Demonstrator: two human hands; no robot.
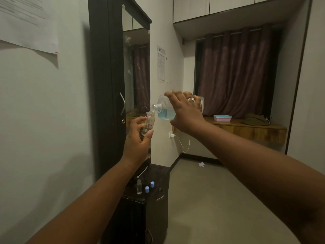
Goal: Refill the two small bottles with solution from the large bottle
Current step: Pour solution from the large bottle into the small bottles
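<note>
My right hand (184,111) grips the large clear bottle (164,109), tipped on its side with blue solution pooled in its lower part. Its uncapped threaded mouth points left and touches the rim of a small clear bottle (149,124) with a red-and-blue label. My left hand (139,138) holds that small bottle almost upright, at chest height. Far below, a second small clear bottle (139,186) stands uncapped on a dark cabinet top (158,175). Two blue caps (149,186) lie just right of it.
A tall dark wardrobe (107,85) with a mirrored door stands close on the left. A wooden ledge (246,127) under maroon curtains carries pink and blue trays (222,118). A white charger cable (182,141) hangs from a wall socket. Crumpled paper (201,164) lies on the floor.
</note>
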